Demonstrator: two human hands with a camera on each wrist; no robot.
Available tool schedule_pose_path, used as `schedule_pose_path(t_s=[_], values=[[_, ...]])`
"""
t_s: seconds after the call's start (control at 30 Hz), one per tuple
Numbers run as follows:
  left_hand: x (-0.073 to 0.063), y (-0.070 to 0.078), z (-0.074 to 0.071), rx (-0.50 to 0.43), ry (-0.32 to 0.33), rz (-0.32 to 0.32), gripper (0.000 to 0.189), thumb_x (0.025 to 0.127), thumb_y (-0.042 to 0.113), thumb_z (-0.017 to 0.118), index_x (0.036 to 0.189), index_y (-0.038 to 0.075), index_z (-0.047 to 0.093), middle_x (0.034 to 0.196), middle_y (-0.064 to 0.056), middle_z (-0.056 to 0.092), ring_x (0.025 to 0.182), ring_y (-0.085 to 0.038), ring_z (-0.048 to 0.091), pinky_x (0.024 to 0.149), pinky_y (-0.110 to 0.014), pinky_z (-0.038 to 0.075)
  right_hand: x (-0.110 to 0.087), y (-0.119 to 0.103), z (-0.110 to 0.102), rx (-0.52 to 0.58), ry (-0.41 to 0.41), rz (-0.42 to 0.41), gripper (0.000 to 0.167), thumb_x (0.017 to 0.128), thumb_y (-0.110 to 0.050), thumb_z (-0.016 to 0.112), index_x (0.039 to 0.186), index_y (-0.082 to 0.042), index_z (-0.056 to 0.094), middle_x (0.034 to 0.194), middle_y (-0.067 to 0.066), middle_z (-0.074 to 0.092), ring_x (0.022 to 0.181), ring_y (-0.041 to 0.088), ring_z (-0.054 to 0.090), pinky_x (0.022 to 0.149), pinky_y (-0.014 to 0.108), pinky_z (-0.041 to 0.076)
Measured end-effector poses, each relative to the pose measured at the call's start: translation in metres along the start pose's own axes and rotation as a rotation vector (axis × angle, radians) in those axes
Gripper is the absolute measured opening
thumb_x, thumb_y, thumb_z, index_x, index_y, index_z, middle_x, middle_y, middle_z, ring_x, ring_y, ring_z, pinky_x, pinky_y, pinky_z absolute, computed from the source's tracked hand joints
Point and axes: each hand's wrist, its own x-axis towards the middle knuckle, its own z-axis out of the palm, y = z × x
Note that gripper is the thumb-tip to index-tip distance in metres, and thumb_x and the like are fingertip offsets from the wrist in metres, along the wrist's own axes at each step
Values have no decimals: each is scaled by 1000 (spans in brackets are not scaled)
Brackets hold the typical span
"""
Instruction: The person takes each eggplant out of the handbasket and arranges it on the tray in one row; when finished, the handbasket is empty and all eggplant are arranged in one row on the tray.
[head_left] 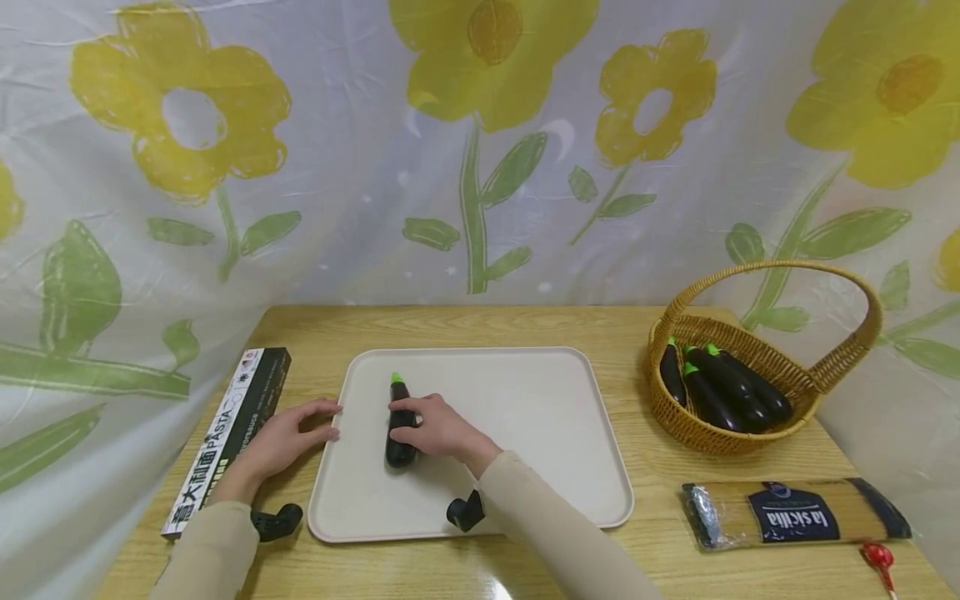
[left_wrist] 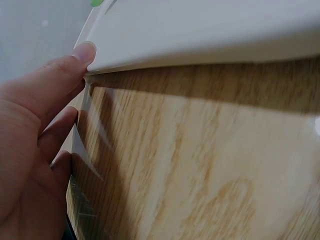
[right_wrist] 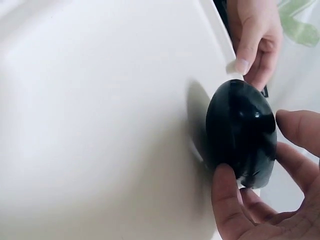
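Looks early: one eggplant (head_left: 401, 422) lies on the tray (head_left: 525, 433), pinched by the fingers of the right hand (head_left: 444, 429), left hand (head_left: 285, 437) fingers apart, touching the rim, several basket eggplants (head_left: 723, 390) apparently left.

My head camera looks forward and down, from farther off, over the rectangular cream tray (head_left: 517, 442) on the light wood-grained counter (head_left: 652, 500). The left-wrist camera faces the tray's edge close beside my left hand (head_left: 281, 442). The right-wrist one, also close, faces the rounded end of the glossy black eggplant (right_wrist: 242, 130) by my right hand (head_left: 442, 429). All three share my left hand.
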Motion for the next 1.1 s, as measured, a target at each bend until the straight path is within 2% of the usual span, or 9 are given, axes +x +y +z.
schedule_pose_path(t_s=[0.37, 0.77, 0.97, 1.1], values=[[0, 1, -1, 2, -7, -12, 47, 90, 39, 69, 129, 13, 63, 142, -20, 50, 135, -45, 38, 107, -65, 28, 1, -2, 3, 13, 14, 16, 45, 93, -29, 66, 136, -21, 59, 131, 16, 46, 101, 19, 51, 81, 29, 48], [1, 0, -1, 7, -6, -19, 48, 90, 42, 68, 129, 14, 62, 143, -19, 50, 135, -45, 37, 106, -66, 28, 0, -4, 4, 4, 1, 2, 46, 92, -29, 68, 136, -20, 59, 132, 17, 46, 103, 19, 51, 81, 28, 48], [2, -1, 0, 17, -3, -19, 49, 90, 43, 68, 129, 14, 63, 143, -20, 49, 135, -46, 37, 106, -66, 28, -1, -2, 4, 36, -4, -12, 48, 92, -29, 68, 137, -19, 57, 133, 17, 45, 100, 18, 59, 82, 26, 48], [1, -2, 0, 21, 0, -20, 49, 90, 43, 69, 129, 14, 63, 143, -20, 50, 135, -46, 37, 107, -66, 27, -3, 1, 2, 57, 12, -27, 49, 92, -29, 67, 138, -19, 57, 137, 19, 44, 104, 21, 62, 81, 25, 49]])
